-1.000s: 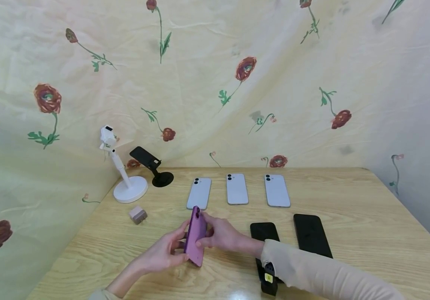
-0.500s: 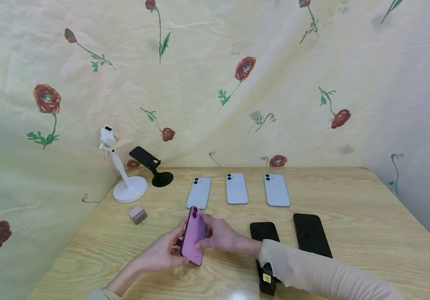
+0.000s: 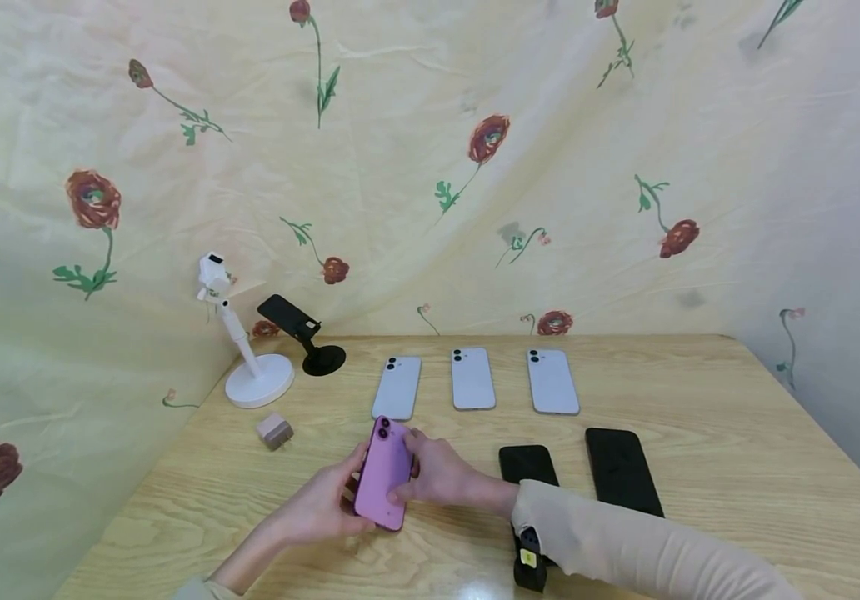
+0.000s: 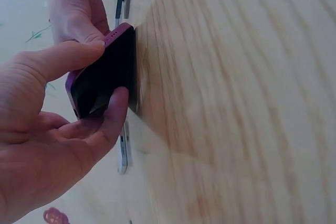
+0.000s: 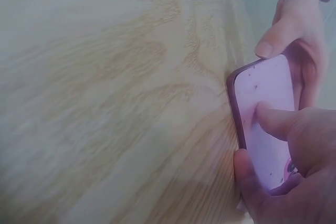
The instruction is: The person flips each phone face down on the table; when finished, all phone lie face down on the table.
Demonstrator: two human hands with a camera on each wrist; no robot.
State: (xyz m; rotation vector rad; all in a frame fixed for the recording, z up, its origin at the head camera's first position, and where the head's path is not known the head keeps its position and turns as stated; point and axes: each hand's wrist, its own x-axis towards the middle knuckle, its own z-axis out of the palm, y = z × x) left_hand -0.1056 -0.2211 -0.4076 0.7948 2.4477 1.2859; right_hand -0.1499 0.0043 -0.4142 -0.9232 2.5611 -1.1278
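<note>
Both hands hold a pink smartphone (image 3: 382,477), tilted up close over the wooden table, its back with two camera lenses toward the head camera. My left hand (image 3: 322,504) grips its left edge and lower corner; in the left wrist view the thumb lies on the edge and a fingertip touches the dark screen (image 4: 107,69). My right hand (image 3: 441,473) pinches it from the right side, and in the right wrist view the thumb presses on the pink back (image 5: 257,87). The tips of some right fingers are hidden behind the phone.
Three pale phones (image 3: 472,379) lie in a row behind. A white stand (image 3: 259,379), a black phone stand (image 3: 322,358) and a plug adapter (image 3: 275,432) are at left. Two black phones (image 3: 623,471) lie at right, one partly under the right forearm (image 3: 595,525). A floral cloth hangs behind.
The pink phone has turned from nearly edge-on to showing its back more fully, its lower end swinging left. Both hands keep their hold on it.
</note>
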